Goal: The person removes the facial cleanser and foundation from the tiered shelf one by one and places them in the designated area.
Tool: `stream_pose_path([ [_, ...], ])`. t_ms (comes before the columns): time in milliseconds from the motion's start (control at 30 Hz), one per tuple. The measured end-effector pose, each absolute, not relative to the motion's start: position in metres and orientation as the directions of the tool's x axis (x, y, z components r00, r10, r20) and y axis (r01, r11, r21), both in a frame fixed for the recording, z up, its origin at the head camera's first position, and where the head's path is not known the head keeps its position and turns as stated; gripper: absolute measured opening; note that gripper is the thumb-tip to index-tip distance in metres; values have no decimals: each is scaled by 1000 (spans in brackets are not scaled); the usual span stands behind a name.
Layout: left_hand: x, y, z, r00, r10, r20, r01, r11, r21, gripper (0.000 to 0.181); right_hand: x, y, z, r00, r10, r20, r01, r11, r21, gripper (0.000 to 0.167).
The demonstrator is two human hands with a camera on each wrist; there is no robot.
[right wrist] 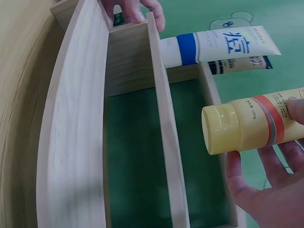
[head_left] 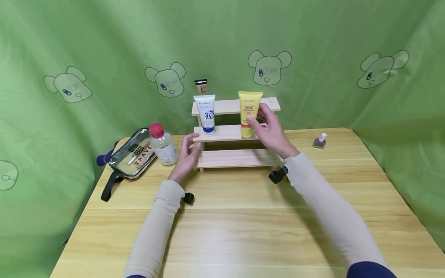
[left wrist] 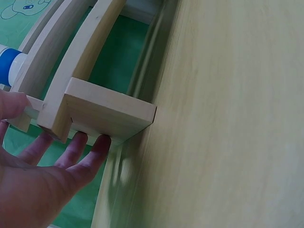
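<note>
A three-step wooden rack (head_left: 240, 157) stands at the table's back. My left hand (head_left: 186, 156) grips its left end, with fingertips (left wrist: 102, 142) against the end panel. In my right hand (head_left: 272, 133) is a yellow squeeze tube (head_left: 249, 106), cap down, pinched between thumb and fingers. The right wrist view shows its cap (right wrist: 221, 128) a little apart from the middle step. A white squeeze tube with a blue band (head_left: 206, 114) stands cap down at the left of the middle step. Behind it, a beige tube with a black end (head_left: 201, 87) is partly hidden.
Left of the rack stands a clear bottle with a red cap (head_left: 164, 148). Beside it lies a transparent travel pouch (head_left: 130, 154) with a black strap, a dark purple object (head_left: 102, 160) behind it. A small nail polish bottle (head_left: 319, 141) is at the right. Green curtain (head_left: 313, 31) hangs behind.
</note>
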State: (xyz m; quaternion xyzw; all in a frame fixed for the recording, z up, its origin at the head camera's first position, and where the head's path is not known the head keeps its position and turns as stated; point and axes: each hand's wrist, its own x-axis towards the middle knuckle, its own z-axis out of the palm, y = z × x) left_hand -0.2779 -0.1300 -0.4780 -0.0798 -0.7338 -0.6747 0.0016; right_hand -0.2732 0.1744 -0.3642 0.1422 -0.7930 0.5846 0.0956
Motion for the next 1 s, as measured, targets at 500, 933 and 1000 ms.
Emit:
stream_pose_path([
  [500,-277,-130,-479,-987,111,112,120,72,990,40,-245,222,-355,-956,-47,290,-285,390,-876,48],
  [933,-278,-131,-479,-987,119,108,118,80,990,40,-231,268,-368,-984,25,179,-145,487,-862,53],
  [1000,-278,-130,-479,-987,122,109,119,78,990,40,-228,274,-371,-987,34,157,-120,495,-860,56],
])
